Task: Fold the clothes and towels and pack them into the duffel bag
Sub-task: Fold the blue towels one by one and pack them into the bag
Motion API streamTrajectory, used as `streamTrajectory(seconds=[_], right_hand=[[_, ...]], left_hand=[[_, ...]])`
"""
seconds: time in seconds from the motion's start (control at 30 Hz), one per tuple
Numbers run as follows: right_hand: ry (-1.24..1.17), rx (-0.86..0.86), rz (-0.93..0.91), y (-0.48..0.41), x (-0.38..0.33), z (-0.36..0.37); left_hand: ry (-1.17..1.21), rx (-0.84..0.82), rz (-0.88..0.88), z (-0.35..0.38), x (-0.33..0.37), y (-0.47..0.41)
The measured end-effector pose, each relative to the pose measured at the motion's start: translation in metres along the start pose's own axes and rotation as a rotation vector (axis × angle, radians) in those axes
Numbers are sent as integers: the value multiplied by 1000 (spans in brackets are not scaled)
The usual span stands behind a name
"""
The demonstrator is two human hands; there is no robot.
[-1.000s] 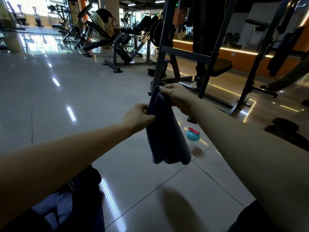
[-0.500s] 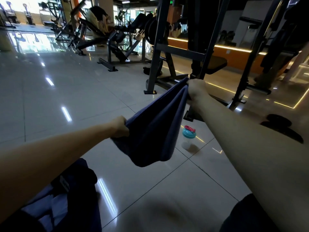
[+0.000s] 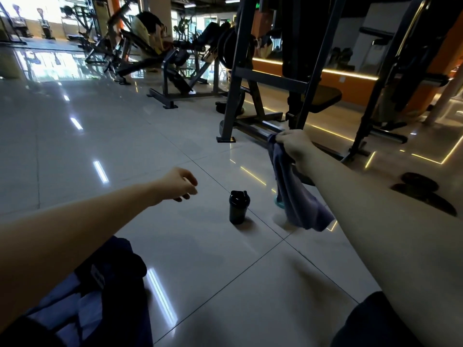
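Above glossy tiles, right hand pinches limp blue cloth; left hand hangs loosely curled, empty.

A purplish-blue towel, a black shaker bottle, glossy pale grey floor tiles and an orange wall.

A black bottle is standing upright on the shiny grey floor. Behind it a big dark metal frame is standing on the tiles, more gym machines are sitting farther back, and a person in a yellow top is sitting on one of them. Two dark round weights are lying flat on the floor at the right, and a yellow light strip is glowing along the orange wall.
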State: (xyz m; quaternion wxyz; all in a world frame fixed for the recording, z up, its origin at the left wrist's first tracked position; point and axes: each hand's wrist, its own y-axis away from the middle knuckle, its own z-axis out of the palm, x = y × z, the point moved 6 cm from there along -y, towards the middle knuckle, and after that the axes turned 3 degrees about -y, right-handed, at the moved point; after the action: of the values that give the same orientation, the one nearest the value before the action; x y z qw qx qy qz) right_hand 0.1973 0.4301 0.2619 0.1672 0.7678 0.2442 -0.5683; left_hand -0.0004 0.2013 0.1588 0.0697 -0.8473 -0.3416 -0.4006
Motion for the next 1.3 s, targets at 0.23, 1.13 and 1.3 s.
streamTrajectory(seconds=[0.23, 1.13, 1.3], right_hand=[[114, -296, -121, 35, -35, 24], [585, -380, 18, 13, 27, 11], [343, -133, -34, 3, 23, -7]], left_hand=[[-68, -59, 86, 44, 25, -9], [-607, 65, 248, -33, 31, 3], [-310, 190, -2, -74, -15, -10]])
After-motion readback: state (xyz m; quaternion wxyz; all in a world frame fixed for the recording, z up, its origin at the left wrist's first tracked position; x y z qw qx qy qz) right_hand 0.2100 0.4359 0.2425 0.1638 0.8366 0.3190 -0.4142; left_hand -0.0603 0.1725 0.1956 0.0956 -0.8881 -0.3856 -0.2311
